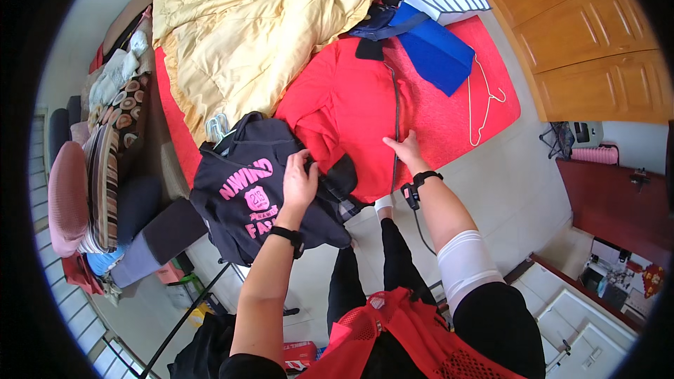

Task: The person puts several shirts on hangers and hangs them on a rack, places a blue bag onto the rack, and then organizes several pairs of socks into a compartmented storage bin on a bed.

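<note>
While both hands stand apart over the edge of the bed (449, 123), the red jacket (354, 109) lies spread between and beyond them, black collar (370, 50) away from the wearer, against the yellow quilt (246, 28) on its upper left. Right hand (407, 149): thumb and fingers spread from each other, set at the dark zip edge (397, 109) on the jacket's right side; whether it pinches any fabric, cannot tell. Left hand (300, 184): fingers bent, above the edge of the black hooded sweatshirt (256, 186) with pink print, just beside the jacket's black cuff (342, 173); grip hidden under the fingers, cannot tell. Step in hand, by judgement: laying out and straightening the jacket, zip edge and sleeve the parts attended to. Sleeve looks rumpled, body fairly flat, zip edge nearly straight. A next move on it seems to call for a light hold at the zip edge and a clear take of the cuff alone, since sweatshirt and cuff lie close enough to be caught together. White hanger (489, 98) rests to the right, apart from the jacket; blue fabric (435, 52) lies near the collar.
</note>
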`<state>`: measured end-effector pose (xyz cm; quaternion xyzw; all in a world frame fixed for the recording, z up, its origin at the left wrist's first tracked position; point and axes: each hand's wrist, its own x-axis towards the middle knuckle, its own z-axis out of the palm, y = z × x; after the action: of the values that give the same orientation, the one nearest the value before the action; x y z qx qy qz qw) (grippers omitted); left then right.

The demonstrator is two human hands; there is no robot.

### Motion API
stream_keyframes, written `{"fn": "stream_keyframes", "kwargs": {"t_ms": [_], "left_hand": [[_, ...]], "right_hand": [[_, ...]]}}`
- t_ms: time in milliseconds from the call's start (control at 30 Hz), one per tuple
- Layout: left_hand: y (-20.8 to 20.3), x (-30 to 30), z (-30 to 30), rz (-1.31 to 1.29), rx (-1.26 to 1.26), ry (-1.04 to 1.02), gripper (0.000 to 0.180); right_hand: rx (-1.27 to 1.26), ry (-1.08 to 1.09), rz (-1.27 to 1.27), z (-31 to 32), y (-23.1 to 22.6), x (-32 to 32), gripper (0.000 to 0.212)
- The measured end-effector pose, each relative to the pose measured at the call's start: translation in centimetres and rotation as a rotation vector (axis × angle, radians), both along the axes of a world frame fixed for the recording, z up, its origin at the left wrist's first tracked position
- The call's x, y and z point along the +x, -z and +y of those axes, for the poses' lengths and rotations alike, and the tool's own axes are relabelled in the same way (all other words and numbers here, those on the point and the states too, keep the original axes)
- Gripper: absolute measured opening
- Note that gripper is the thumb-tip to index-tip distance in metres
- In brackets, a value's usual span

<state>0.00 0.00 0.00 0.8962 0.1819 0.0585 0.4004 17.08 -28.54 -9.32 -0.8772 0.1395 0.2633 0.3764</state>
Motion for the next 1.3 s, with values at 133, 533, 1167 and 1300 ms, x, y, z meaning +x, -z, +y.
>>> {"fn": "stream_keyframes", "kwargs": {"t_ms": [133,533,1167,1300], "left_hand": [[0.4,4.0,-5.2,0.022,-0.006,0.047,0.042],[1.7,14.7,-12.0,0.095,-0.023,0.103,0.059],[-7.7,24.6,-13.2,0.670,0.757,0.156,0.104],[-5.6,22.6,-9.1,0.803,0.683,0.217,0.055]], "right_hand": [[0.013,0.022,-0.106,0.5,1.1,0.8,0.113],[0.006,-0.365,-0.334,-0.4,-3.5,1.1,0.040],[0.198,-1.398,-0.599,2.3,-12.4,-11.0,0.052],[0.210,-1.507,-0.600,3.0,-14.0,-12.0,0.064]]}}
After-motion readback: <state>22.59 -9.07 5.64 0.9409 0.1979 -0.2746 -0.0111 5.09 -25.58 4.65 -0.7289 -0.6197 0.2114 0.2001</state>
